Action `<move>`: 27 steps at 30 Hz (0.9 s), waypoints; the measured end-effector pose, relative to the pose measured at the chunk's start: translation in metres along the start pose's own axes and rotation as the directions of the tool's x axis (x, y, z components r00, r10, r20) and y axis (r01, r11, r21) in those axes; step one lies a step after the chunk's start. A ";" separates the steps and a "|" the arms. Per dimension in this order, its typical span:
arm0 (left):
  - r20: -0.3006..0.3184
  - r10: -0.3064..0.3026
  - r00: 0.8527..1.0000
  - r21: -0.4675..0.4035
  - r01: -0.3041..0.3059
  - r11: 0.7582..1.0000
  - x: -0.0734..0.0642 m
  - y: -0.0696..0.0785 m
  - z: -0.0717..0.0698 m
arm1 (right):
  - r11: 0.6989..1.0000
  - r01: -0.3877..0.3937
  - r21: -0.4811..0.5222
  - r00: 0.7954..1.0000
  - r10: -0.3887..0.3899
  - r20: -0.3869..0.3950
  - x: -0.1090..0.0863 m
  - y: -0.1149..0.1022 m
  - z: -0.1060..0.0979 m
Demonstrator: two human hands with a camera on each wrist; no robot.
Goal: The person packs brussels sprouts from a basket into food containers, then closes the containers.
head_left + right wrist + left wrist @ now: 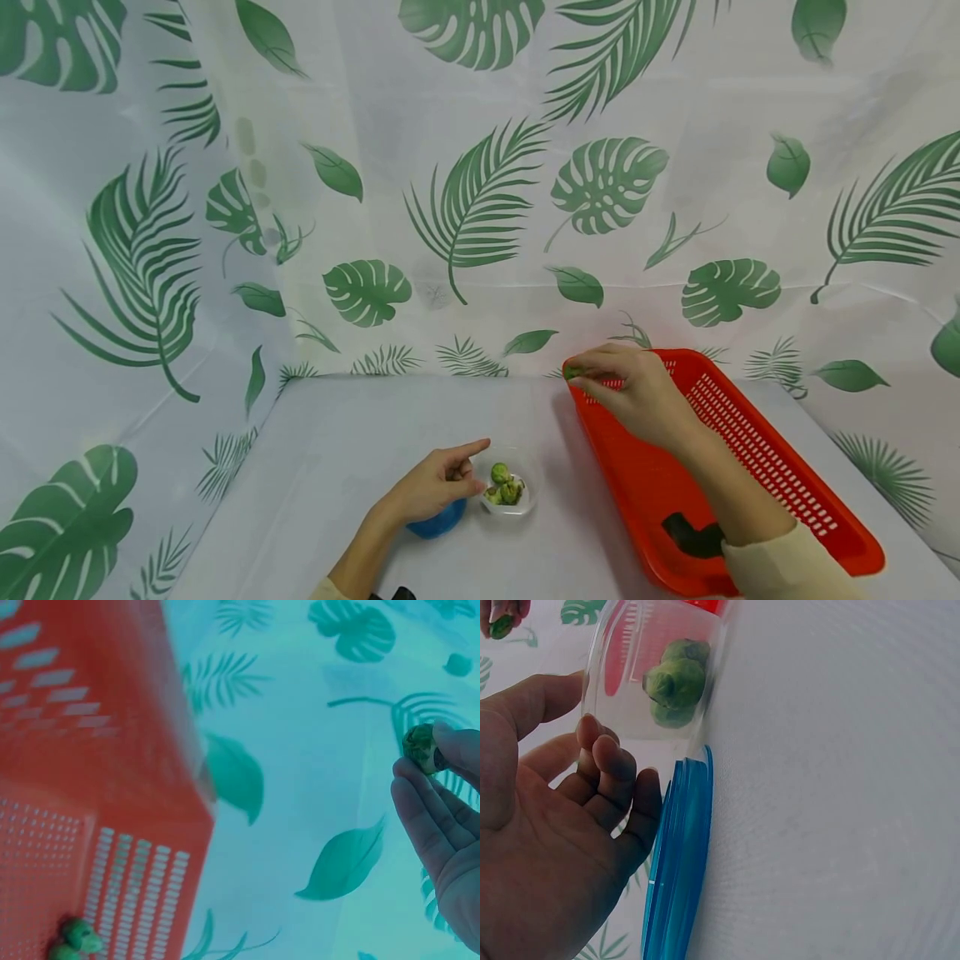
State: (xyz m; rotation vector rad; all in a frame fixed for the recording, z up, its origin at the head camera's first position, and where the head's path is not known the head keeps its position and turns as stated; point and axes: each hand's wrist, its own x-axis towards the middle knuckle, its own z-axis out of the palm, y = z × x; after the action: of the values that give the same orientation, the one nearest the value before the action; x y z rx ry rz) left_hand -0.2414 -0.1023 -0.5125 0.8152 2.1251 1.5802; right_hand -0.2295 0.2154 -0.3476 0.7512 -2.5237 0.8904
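Backing pale table [322, 467] and red basket [630, 475], leaf-printed sheeting [390, 108] hangs

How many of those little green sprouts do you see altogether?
At least 6 that I can make out: one sprout in the right hand, three sprouts in the clear bowl, and two more in the red basket. Others may be hidden.

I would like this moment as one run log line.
right hand: pinching round green Brussels sprout | left hand: beside clear plastic bowl, more sprouts inside | red perforated plastic basket: other sprouts inside
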 end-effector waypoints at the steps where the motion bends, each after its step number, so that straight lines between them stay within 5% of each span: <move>1: 0.000 0.001 1.000 0.001 -0.001 1.000 0.000 0.000 0.000 | 1.000 0.004 -0.002 1.000 -0.004 -0.003 0.000 -0.003 0.001; 27: 0.003 0.014 1.000 0.006 -0.014 1.000 -0.001 0.002 0.001 | 0.993 0.113 0.030 0.989 -0.109 -0.099 -0.008 -0.042 0.021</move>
State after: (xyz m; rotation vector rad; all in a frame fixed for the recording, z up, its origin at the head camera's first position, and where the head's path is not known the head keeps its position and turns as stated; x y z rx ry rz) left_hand -0.2397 -0.1016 -0.5114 0.8354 2.1275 1.5787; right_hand -0.2020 0.1772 -0.3473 0.8304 -2.3624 0.9138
